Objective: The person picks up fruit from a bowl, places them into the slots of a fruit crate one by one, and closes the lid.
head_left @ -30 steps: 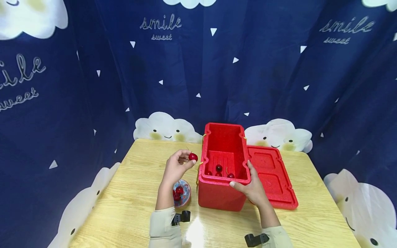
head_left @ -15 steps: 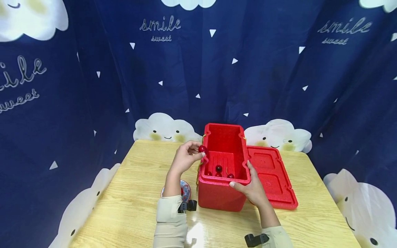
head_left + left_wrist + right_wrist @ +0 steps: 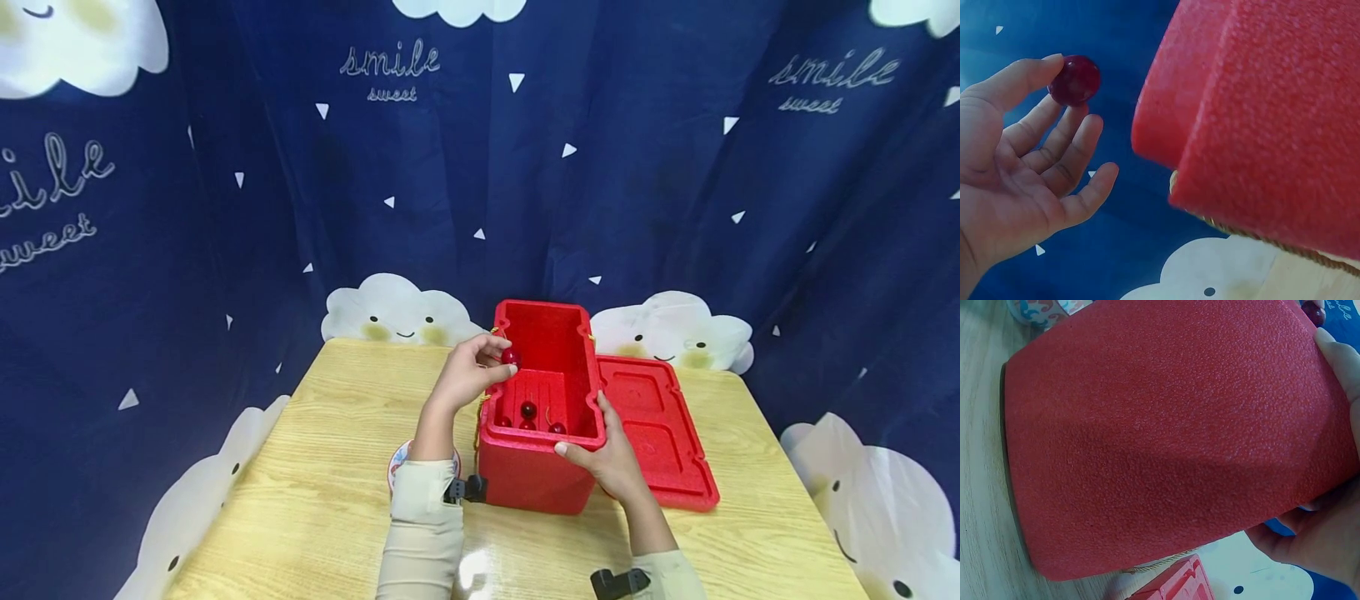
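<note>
My left hand (image 3: 467, 373) pinches a dark red cherry (image 3: 511, 357) over the left rim of an open red foam box (image 3: 528, 483). In the left wrist view the cherry (image 3: 1075, 80) sits between thumb and fingertips, and the other fingers are spread below. My right hand (image 3: 613, 457) grips the box's near right corner, thumb on the front rim and fingers along the right side. Several cherries (image 3: 528, 409) lie on the box floor near its front end. A patterned bowl (image 3: 397, 461) stands left of the box, mostly hidden behind my left forearm.
The red lid (image 3: 662, 442) lies flat on the wooden table (image 3: 322, 500), right against the box's right side. A gold cord (image 3: 477, 433) hangs down the box's left side. Behind the table hangs a dark blue curtain (image 3: 450, 167) with clouds.
My left hand has moved right with the cherry, from beside the box to over its left rim. Its forearm now covers the cherries in the bowl. The right hand keeps its hold.
</note>
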Motion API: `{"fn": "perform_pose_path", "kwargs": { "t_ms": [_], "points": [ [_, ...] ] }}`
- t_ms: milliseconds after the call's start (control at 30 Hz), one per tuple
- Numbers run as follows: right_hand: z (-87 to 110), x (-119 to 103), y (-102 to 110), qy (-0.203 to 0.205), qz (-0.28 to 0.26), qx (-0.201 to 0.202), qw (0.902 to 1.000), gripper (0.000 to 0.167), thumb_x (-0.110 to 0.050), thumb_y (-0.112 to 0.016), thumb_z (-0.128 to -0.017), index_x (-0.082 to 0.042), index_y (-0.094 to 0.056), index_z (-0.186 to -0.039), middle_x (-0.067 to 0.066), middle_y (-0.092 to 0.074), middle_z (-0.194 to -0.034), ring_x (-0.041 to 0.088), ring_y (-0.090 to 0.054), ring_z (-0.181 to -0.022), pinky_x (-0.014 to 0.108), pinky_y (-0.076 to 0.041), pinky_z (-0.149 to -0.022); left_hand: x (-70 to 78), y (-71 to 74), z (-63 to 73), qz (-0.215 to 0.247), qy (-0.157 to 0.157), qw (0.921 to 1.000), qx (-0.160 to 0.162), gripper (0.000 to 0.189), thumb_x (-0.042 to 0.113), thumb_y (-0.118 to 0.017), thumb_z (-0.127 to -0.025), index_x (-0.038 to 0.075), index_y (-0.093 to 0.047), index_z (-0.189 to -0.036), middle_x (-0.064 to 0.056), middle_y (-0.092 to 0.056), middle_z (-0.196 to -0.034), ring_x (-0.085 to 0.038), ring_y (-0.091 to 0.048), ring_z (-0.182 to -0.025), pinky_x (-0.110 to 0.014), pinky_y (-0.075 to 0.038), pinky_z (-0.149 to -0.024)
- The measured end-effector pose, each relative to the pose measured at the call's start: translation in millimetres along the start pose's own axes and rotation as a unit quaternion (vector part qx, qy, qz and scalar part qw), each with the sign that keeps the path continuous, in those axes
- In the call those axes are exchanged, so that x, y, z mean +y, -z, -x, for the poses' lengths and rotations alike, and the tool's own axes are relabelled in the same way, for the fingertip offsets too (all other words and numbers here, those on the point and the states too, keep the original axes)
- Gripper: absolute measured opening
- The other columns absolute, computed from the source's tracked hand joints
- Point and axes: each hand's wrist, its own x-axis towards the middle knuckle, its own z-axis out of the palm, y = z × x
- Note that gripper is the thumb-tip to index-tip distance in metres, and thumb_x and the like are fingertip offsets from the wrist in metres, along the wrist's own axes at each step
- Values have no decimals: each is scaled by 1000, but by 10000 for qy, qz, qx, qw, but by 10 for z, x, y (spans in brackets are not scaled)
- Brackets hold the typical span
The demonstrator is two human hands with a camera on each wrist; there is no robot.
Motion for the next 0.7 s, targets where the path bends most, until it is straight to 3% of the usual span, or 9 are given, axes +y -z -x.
{"fn": "perform_pose_path", "kwargs": {
  "t_ms": [333,533,700],
  "points": [
    [-8,-6,-16,102,-40,-9,9999,110,-26,-81,-69,-17,-7,-149,11,-28,-142,32,-36,-122,43,-49,-82,37,-51,-42,102,38,9998,-142,36,11,-71,-78,3,-62,-112,-12,-60,-96,-23,-56,-85,-34,-52,-66],
    [-24,12,-10,135,-25,-17,9999,110,-25,-81,-69,-15,-7,-149,13,-29,-142,33,-37,-122,43,-49,-82,37,-84,-85,147,176,9996,-177,35,11,-72,-78,6,-63,-111,-8,-59,-98,-22,-55,-86,-37,-52,-64],
    [-29,17,-8,165,-55,-24,9998,110,-25,-82,-69,-15,-8,-149,14,-30,-141,34,-37,-121,43,-50,-81,52,-88,-165,47,132,9996,-251,36,10,-71,-78,7,-63,-112,-6,-59,-98,-22,-56,-87,-31,-50,-68]
  ]
}}
